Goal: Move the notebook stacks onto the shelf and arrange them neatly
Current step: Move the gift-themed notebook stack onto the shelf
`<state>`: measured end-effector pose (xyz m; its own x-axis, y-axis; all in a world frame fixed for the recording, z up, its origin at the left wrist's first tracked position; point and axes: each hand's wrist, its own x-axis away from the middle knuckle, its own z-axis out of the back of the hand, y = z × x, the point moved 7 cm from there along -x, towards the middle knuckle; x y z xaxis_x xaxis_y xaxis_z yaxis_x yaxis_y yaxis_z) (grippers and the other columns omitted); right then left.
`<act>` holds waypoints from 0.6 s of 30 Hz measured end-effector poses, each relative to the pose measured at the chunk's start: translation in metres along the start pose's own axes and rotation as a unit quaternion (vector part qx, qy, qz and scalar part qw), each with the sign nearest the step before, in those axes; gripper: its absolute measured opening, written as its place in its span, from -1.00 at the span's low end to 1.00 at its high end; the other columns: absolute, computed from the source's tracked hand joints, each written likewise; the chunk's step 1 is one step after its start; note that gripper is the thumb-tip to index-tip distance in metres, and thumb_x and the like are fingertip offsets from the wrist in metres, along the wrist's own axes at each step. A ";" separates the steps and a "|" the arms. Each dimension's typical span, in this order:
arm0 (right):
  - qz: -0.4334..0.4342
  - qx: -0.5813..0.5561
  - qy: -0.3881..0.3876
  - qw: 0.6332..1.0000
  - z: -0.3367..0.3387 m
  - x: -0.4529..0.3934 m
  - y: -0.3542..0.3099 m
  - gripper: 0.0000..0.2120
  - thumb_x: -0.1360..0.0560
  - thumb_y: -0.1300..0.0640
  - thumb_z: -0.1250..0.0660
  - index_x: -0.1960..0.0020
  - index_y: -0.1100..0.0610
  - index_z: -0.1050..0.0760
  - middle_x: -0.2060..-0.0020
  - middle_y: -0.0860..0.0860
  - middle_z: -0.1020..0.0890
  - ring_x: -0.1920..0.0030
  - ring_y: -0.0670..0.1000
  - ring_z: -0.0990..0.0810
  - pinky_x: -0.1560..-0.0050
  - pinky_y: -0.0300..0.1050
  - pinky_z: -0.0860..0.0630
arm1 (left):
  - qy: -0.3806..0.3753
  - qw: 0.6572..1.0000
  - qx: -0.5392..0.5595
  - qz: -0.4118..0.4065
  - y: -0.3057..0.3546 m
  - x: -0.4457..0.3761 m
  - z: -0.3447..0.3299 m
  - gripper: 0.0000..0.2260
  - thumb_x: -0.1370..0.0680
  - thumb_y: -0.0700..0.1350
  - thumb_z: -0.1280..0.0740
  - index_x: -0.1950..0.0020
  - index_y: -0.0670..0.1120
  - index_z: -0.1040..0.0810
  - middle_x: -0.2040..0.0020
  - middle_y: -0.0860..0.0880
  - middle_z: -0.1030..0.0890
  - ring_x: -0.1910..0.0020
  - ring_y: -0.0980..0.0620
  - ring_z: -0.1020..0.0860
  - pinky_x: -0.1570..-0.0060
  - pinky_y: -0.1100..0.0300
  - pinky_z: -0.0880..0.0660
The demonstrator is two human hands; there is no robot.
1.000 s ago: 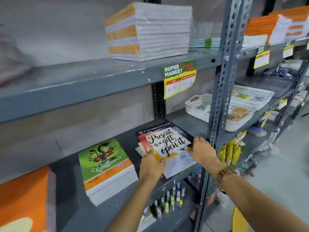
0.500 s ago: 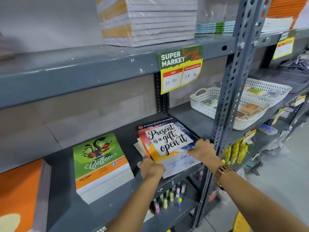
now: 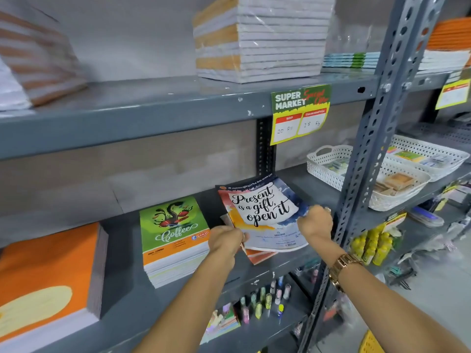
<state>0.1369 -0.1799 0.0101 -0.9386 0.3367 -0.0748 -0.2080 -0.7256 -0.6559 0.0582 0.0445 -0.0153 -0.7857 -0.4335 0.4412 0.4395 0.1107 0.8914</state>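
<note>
A thin stack of notebooks with a "Present is a gift, open it" cover lies on the grey middle shelf, its lower books fanned out unevenly. My left hand grips the stack's near left edge. My right hand grips its right edge beside the upright post. To the left stands a taller stack with a green "Coffee" cover, and further left an orange-covered stack.
The upper shelf carries a wrapped pile of notebooks, a thin blue-green pile and a price tag. White baskets sit right of the post. Small bottles stand on the lower shelf.
Both hands have closed tighter on the notebook stack's edges and turned it a little. The camera has moved closer and tilted up.
</note>
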 end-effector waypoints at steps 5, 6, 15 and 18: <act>0.045 -0.036 0.010 0.998 0.005 0.032 -0.049 -0.77 -0.45 0.32 -0.27 -0.04 0.46 -0.48 -0.08 0.39 -0.54 -0.22 0.29 -0.43 -0.13 0.04 -0.43 | 0.021 0.997 0.048 -0.056 0.023 0.016 0.050 -0.71 -0.43 -0.44 -0.31 0.40 -0.11 -0.46 0.28 -0.12 -0.57 0.24 -0.05 -0.49 0.25 0.18 -0.40; 0.053 -0.037 0.011 0.998 0.005 0.041 -0.062 -0.75 -0.46 0.31 -0.28 -0.07 0.46 -0.47 -0.10 0.40 -0.53 -0.23 0.29 -0.42 -0.15 0.04 -0.41 | 0.025 0.996 0.053 -0.068 0.029 0.021 0.065 -0.69 -0.43 -0.45 -0.29 0.41 -0.11 -0.46 0.34 -0.10 -0.54 0.30 -0.03 -0.47 0.33 0.22 -0.38; 0.101 -0.075 -0.045 0.991 -0.041 0.138 -0.176 -0.75 -0.48 0.30 -0.27 -0.11 0.40 -0.47 -0.14 0.34 -0.55 -0.22 0.26 -0.47 -0.13 0.04 -0.43 | 0.102 0.989 0.042 -0.103 0.035 0.034 0.228 -0.84 -0.45 -0.40 -0.29 0.25 -0.17 -0.52 0.20 -0.13 -0.56 0.22 -0.03 -0.45 0.22 0.18 -0.39; 0.093 -0.092 -0.087 0.988 -0.064 0.169 -0.203 -0.75 -0.48 0.28 -0.27 -0.11 0.37 -0.49 -0.14 0.33 -0.55 -0.14 0.27 -0.53 -0.02 0.06 -0.48 | 0.132 0.984 0.044 -0.108 0.029 0.036 0.277 -0.82 -0.44 -0.42 -0.29 0.23 -0.18 -0.58 0.16 -0.14 -0.58 0.13 -0.07 -0.50 0.11 0.15 -0.39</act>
<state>0.0382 0.0623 0.0822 -0.9923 0.0877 -0.0877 0.0117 -0.6381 -0.7699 -0.0777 0.2794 0.0552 -0.7112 -0.6715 0.2081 0.2263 0.0615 0.9721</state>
